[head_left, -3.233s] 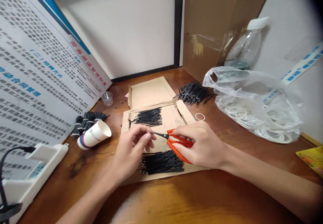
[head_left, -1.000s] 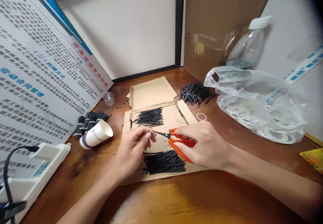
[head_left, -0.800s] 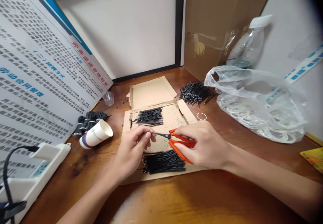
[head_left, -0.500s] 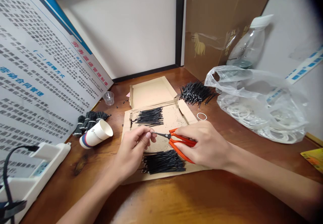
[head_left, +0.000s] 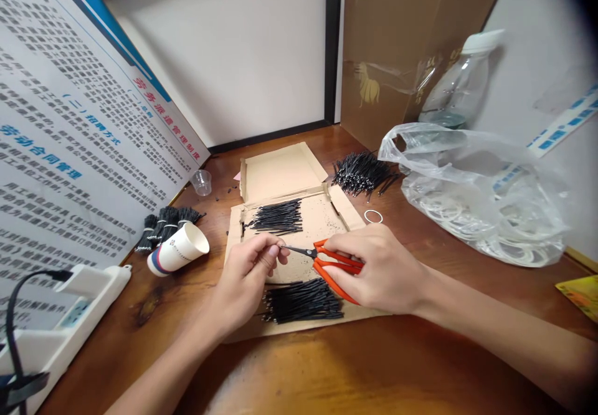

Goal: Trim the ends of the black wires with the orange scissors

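Orange-handled scissors (head_left: 334,262) are gripped in my right hand (head_left: 380,265), their dark blades pointing left. The blade tips reach the fingertips of my left hand (head_left: 255,265). Thumb and forefinger of that hand are pinched together; what lies between them is too small and hidden to make out. Both hands are above a flattened cardboard box (head_left: 308,212). Behind my left hand lies one row of short black wire pieces (head_left: 276,217). A second row of black wire pieces (head_left: 303,300) lies in front, partly below my hands.
A heap of black wire pieces (head_left: 362,172) and a white ring (head_left: 373,216) lie right of the cardboard. Farther right are a plastic bag of white rings (head_left: 486,197) and a bottle (head_left: 460,81). Leftward: a tipped paper cup (head_left: 180,250), tied black bundles (head_left: 161,225), a power strip (head_left: 88,309).
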A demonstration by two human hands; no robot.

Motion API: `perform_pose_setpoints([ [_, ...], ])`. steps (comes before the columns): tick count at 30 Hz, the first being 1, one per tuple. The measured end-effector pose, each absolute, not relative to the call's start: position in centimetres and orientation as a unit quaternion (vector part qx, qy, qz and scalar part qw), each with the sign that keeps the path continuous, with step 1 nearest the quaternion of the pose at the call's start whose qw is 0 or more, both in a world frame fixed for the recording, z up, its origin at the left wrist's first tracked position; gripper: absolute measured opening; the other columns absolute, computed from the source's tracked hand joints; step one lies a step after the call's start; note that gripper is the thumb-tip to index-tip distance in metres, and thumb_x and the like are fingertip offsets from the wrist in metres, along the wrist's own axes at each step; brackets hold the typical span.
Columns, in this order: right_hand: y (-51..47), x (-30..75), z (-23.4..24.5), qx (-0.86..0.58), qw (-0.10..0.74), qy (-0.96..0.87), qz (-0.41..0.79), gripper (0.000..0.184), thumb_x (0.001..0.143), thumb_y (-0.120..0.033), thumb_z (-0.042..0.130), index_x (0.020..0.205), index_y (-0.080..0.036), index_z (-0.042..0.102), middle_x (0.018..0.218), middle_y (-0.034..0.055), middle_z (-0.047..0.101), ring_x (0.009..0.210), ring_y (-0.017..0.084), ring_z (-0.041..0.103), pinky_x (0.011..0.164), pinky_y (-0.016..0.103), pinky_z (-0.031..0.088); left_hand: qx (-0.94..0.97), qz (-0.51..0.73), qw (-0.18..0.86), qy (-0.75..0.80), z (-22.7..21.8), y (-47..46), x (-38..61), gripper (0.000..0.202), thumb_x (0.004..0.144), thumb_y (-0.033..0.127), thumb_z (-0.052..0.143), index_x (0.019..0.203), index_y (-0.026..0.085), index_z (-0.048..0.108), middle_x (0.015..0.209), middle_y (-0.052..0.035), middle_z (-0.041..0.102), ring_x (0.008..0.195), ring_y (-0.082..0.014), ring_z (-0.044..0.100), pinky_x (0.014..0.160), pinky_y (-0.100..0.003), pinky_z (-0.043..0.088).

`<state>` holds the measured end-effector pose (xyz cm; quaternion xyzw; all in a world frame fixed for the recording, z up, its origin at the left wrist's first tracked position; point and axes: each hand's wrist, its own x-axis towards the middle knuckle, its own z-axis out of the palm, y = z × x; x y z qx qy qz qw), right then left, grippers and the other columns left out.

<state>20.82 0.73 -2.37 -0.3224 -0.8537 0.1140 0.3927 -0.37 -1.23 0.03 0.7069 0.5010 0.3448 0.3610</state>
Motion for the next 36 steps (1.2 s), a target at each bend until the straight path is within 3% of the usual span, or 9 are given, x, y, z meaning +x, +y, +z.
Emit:
perform_pose_setpoints([
  [16, 0.9, 20.8, -2.5, -0.339, 0.412, -0.841, 0.089, 0.019, 0.077, -0.019, 0.053, 0.063, -0.011, 0.063, 0.047, -0.0031, 0.045, 0.043, 0.008, 0.038, 0.046, 0.024, 0.026, 0.699, 0.339, 0.394, 0.492, 0.0, -1.3, -0.3, 0.02, 0.095, 0.026, 0.043, 0.085, 0.016, 0.057, 0.075, -0.0013, 0.056, 0.062, -0.0109, 0.05, 0.057, -0.023, 0.043],
  [24, 1.3, 21.0, -2.9, -0.363, 0.42, -0.829, 0.073, 0.017, 0.076, -0.019, 0.054, 0.064, -0.011, 0.063, 0.047, -0.004, 0.043, 0.043, 0.007, 0.035, 0.048, 0.024, 0.026, 0.822, 0.267, 0.115, 0.489, -1.5, -0.4, -1.2, 0.009, 0.089, 0.013, 0.051, 0.092, 0.016, 0.059, 0.081, -0.0028, 0.065, 0.072, -0.015, 0.058, 0.066, -0.026, 0.044],
  [28, 1.4, 20.8, -2.9, -0.369, 0.414, -0.829, 0.075, 0.019, 0.078, -0.021, 0.053, 0.062, -0.012, 0.06, 0.048, -0.0043, 0.041, 0.044, 0.007, 0.035, 0.048, 0.024, 0.024, 0.82, 0.258, 0.131, 0.494, -2.7, 0.1, -1.2, 0.012, 0.084, 0.006, 0.055, 0.082, 0.016, 0.06, 0.072, -0.0006, 0.065, 0.066, -0.0142, 0.059, 0.062, -0.024, 0.043],
  [36, 1.5, 20.8, -3.1, -0.372, 0.404, -0.832, 0.076, 0.019, 0.078, -0.021, 0.053, 0.062, -0.013, 0.059, 0.048, -0.0051, 0.038, 0.044, 0.007, 0.033, 0.05, 0.024, 0.024, 0.822, 0.289, 0.127, 0.474, -2.5, -0.2, -1.2, 0.012, 0.086, 0.007, 0.052, 0.085, 0.015, 0.06, 0.083, -0.004, 0.066, 0.075, -0.0157, 0.058, 0.069, -0.028, 0.045],
])
